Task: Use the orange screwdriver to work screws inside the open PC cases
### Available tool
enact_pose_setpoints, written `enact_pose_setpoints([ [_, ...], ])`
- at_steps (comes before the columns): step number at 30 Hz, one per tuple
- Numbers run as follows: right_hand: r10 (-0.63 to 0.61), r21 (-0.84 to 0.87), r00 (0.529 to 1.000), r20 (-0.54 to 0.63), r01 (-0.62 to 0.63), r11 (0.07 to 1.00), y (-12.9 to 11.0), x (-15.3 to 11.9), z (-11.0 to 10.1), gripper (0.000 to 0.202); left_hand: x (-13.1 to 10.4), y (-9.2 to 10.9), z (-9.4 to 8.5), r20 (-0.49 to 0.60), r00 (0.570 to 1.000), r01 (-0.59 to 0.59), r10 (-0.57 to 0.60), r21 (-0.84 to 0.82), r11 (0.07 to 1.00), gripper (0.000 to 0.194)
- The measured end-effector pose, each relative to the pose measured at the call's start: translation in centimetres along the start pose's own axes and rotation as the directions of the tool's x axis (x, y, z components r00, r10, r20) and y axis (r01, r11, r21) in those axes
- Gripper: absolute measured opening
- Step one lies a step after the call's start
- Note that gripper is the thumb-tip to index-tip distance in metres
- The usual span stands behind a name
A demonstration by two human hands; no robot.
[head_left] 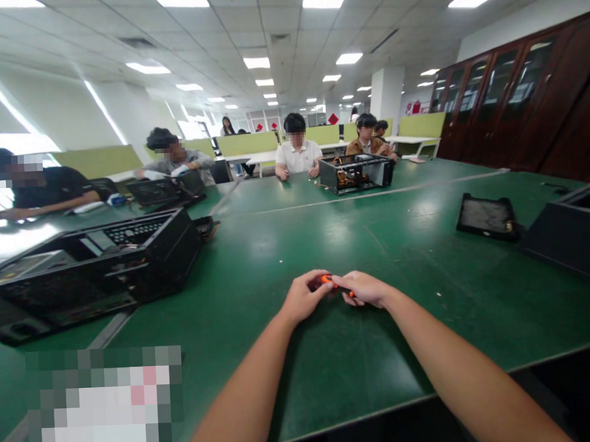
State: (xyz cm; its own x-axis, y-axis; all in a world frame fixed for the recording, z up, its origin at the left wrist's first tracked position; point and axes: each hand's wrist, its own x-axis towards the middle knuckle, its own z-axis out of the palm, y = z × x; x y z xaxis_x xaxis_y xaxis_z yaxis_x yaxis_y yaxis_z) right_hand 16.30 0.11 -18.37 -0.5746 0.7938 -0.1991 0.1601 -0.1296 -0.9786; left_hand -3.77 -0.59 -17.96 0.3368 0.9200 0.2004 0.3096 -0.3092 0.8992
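By the left hand (pixel 305 297), one end of the orange-and-black tool (pixel 329 281) was pinched, over the green table (pixel 350 362); by the right hand (pixel 366 288), its other end was gripped! Handling was seemingly under way, a steady hold being called for next.

Orange-and-black handheld tool (pixel 329 281) is sitting between left hand (pixel 305 297) and right hand (pixel 369 289). On flat green tabletop (pixel 325 239): long open black case (pixel 155 273) is lying left; shallow black rectangular part (pixel 488 219) and black box-shaped case (pixel 572 235) are resting right; open black boxy frame (pixel 381 171) is standing beyond.
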Motion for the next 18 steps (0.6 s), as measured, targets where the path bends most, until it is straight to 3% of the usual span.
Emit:
enact_pose_setpoints([
  [7,-0.06,-0.011,0.998,-0.013,0.06,0.998,-0.2,-0.6,0.1,0.036,0.2,-0.2,-0.4,-0.204,0.979,0.015,-0.026,-0.056,0.998,0.046],
  [12,-0.12,-0.003,0.991,-0.06,0.12,0.993,-2.2,-1.7,2.3,0.024,-0.2,0.9,-0.5,-0.176,0.984,-0.032,0.025,-0.038,0.999,0.041],
  [15,-0.133,0.047,0.986,-0.101,0.139,0.989,-4.0,-5.1,4.5,0.023,-0.5,2.3,-1.0,-0.182,0.979,-0.097,0.091,-0.024,0.995,0.042],
  [18,-0.163,0.195,0.984,-0.069,0.173,0.965,-5.2,-11.2,6.8,0.036,-0.5,5.4,-0.4,-0.253,0.95,-0.189,0.184,0.003,0.982,0.046],
])
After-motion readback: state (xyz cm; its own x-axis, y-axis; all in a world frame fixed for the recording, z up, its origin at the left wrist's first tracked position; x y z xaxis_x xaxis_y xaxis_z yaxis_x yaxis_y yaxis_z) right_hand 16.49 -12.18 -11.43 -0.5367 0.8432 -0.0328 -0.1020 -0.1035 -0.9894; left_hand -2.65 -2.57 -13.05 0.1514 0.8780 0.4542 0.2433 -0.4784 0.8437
